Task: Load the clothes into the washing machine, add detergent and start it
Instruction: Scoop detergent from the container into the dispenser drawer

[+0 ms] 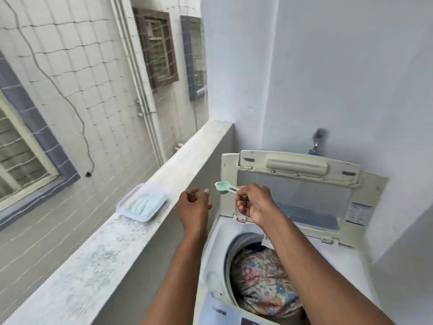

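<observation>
A white top-loading washing machine (215, 245) stands at the lower right with its lid (295, 184) raised. Floral patterned clothes (262, 282) fill the drum. My right hand (255, 202) pinches the handle of a small mint-green detergent scoop (225, 186) above the machine's back left corner. My left hand (194, 205) hovers just left of the scoop, fingers loosely curled, holding nothing. An open plastic container of pale detergent powder (143, 204) sits on the balcony ledge to the left of both hands.
The white concrete ledge (98, 261) runs diagonally along the left of the machine, with netting and a neighbouring building beyond. A tap (317, 140) is on the wall behind the lid. A wall closes in on the right.
</observation>
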### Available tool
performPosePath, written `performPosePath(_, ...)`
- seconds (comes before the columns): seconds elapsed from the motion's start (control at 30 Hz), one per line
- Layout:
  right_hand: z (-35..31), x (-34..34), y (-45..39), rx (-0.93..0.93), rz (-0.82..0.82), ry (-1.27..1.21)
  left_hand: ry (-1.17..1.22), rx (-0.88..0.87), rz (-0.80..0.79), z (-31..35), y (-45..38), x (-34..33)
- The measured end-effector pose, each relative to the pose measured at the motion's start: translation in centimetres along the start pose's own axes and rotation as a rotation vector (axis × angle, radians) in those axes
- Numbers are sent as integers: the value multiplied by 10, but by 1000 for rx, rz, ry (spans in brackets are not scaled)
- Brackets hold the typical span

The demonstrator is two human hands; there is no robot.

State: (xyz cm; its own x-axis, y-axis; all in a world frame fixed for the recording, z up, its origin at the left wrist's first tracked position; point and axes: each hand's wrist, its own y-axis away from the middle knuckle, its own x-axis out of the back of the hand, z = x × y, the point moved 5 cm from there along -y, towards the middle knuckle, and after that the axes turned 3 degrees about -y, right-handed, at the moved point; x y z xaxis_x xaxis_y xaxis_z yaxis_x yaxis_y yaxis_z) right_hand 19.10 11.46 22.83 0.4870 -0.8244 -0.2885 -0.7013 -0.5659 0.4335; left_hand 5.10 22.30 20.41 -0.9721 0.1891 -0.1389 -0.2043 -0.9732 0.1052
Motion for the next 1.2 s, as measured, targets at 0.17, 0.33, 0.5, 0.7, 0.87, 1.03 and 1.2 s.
performPosePath(0.17,0,57,-5,1,104,-43,8,86,-79,-35,12,-50)
performPosePath(0.33,16,119,-18,-25,226,-93,-87,145,-156,-78,25,-89)
performPosePath(0.5,45,171,-33,-58,351,-74,-241,199,-223,-130,39,-112)
performPosePath(0.7,92,211,-66,-78,461,4,-404,270,-400,-181,47,-129)
performPosePath(0.87,116,226,-92,-42,552,121,-524,310,-574,-217,47,-142)
performPosePath(1.03,126,228,-107,66,589,311,-565,368,-689,-258,44,-146)
performPosePath(1.2,134,223,-115,195,554,498,-568,366,-688,-264,48,-146)
